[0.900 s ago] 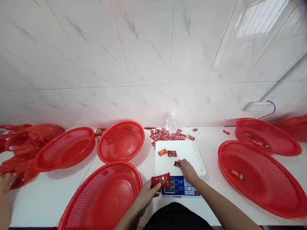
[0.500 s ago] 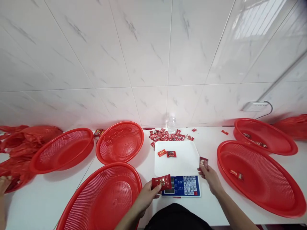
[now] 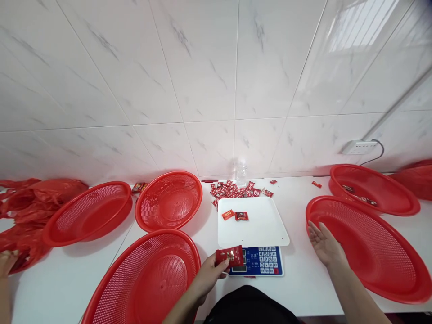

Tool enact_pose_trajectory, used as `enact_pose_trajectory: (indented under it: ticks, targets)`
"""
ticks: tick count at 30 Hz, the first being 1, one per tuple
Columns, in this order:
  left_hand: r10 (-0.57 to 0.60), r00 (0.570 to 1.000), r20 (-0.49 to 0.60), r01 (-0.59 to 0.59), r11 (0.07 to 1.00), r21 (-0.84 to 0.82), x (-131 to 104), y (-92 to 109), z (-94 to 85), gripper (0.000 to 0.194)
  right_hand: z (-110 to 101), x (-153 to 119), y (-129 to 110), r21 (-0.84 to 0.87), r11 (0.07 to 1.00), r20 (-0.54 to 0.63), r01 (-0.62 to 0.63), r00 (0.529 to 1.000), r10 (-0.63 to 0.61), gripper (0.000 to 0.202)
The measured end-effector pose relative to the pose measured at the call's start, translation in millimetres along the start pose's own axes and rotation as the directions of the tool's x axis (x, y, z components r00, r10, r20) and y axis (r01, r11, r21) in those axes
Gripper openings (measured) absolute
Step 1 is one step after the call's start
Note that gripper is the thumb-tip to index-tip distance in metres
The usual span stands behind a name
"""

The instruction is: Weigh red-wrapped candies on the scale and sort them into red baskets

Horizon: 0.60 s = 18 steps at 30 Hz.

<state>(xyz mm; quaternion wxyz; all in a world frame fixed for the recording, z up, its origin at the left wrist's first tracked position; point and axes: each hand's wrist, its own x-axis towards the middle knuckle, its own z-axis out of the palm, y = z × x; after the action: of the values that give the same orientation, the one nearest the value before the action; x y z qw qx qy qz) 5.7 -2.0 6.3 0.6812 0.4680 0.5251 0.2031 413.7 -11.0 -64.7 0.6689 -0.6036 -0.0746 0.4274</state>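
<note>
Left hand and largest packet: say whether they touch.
Touching: the head view shows the left hand gripping the packet, thumb on its face.

Scale (image 3: 257, 262) mid-table (image 3: 297, 297), 2 pkts (image 3: 241, 216) on its pan (image 3: 256, 231); pkt pile (image 3: 232, 191) behind pan, bottle (image 3: 242, 173) at pile's rear, nr wall (image 3: 209, 135). 3 bskts (image 3: 158, 274) L of scale, bags (image 3: 60, 189) far L. 2 bskts (image 3: 388, 261) R, rear one w/ more pkts (image 3: 367, 200) in; R hand (image 3: 324, 244) prob. over front one's rim.

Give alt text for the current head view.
A person's left hand holds a shiny red packet over a digital scale's blue control panel; the open right hand is over the rim of a red oval plastic basket. An orange packet and a dark-red packet lie on the scale's white rectangular tray.
</note>
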Motion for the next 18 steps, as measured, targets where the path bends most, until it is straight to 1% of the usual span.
enact_pose_trajectory:
  ticks: [2,3,4,5,6,7,9,12,15,18]
  targets:
    - [0.002,1.0,-0.008,-0.002,1.0,-0.005,-1,-1,0.0,0.044,25,-7,5,-0.144,0.989,0.124,0.018,0.992,0.0,0.049]
    - [0.002,1.0,-0.012,-0.002,1.0,-0.009,-2,-1,0.0,0.044,39,-12,9,-0.278,0.958,0.207,0.066,0.978,-0.008,0.053]
    - [0.002,1.0,-0.017,-0.002,1.0,-0.011,-3,-2,-0.1,0.044,54,-18,13,-0.438,0.886,0.294,0.155,0.956,-0.022,0.055]
    - [0.001,1.0,-0.02,-0.001,1.0,-0.013,-4,-2,-0.1,0.044,69,-23,18,-0.6,0.747,0.402,0.287,0.915,-0.028,0.054]
    - [0.0,1.0,-0.021,0.0,1.0,-0.014,-5,-2,-0.2,0.044,84,-28,24,-0.715,0.545,0.508,0.437,0.861,-0.024,0.053]
    - [0.0,1.0,-0.02,-0.001,1.0,-0.016,-6,-3,-0.4,0.044,98,-32,29,-0.732,0.458,0.562,0.504,0.827,-0.013,0.052]
    - [0.005,1.0,-0.019,-0.005,1.0,-0.019,-7,-4,-0.9,0.044,122,-39,40,-0.719,0.327,0.652,0.614,0.758,0.01,0.051]
    - [0.012,1.0,-0.028,-0.012,1.0,-0.021,-10,-7,-2.1,0.044,152,-44,53,-0.661,0.196,0.747,0.724,0.66,0.079,0.056]
    - [0.012,0.999,-0.047,-0.013,1.0,-0.024,-13,-11,-3.1,0.045,173,-48,64,-0.605,0.09,0.793,0.791,0.589,0.156,0.061]
    - [0.012,0.998,-0.058,-0.014,0.999,-0.036,-16,-14,-2.8,0.046,182,-54,72,-0.553,0.036,0.823,0.832,0.54,0.178,0.062]
